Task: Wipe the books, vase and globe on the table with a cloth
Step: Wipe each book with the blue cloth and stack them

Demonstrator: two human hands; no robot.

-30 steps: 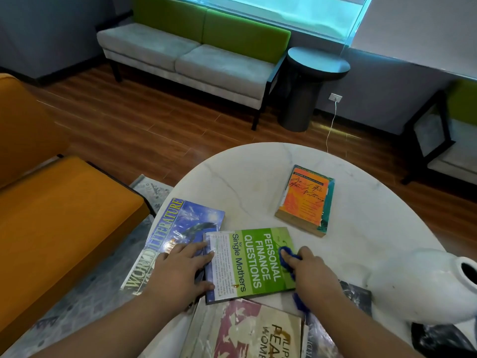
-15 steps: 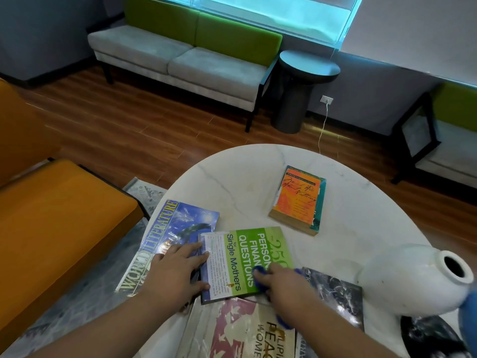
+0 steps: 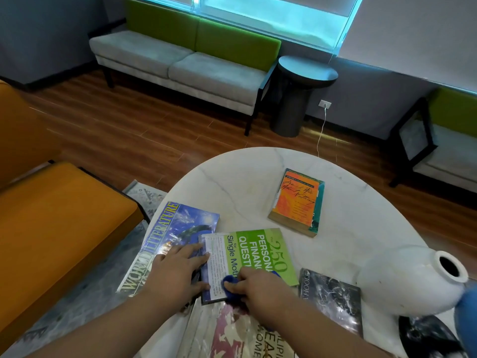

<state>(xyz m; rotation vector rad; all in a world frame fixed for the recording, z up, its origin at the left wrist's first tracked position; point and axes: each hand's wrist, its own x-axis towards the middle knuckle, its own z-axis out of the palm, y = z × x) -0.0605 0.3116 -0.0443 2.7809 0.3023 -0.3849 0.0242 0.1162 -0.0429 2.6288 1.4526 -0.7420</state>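
Note:
A green and white finance book [image 3: 260, 250] lies flat on the white marble table [image 3: 247, 182]. My right hand [image 3: 258, 288] grips a blue cloth [image 3: 230, 286] bunched on the book's near left part. My left hand [image 3: 175, 270] lies flat with straight fingers on the book's left edge and on the blue World Literature book [image 3: 165, 239] beside it. An orange book [image 3: 296, 201] lies farther back. A white vase [image 3: 407, 282] lies on its side at the right. A blue globe [image 3: 467, 319] shows partly at the right edge.
A dark book [image 3: 333, 298] and a plastic-covered book [image 3: 240, 334] lie near the table's front edge. An orange sofa [image 3: 51, 228] stands at the left. A grey and green sofa [image 3: 185, 55] and a dark round side table [image 3: 302, 86] are behind.
My right hand has swept the blue cloth leftward across the green book, from its right edge to its near left part. My left hand has stayed in place.

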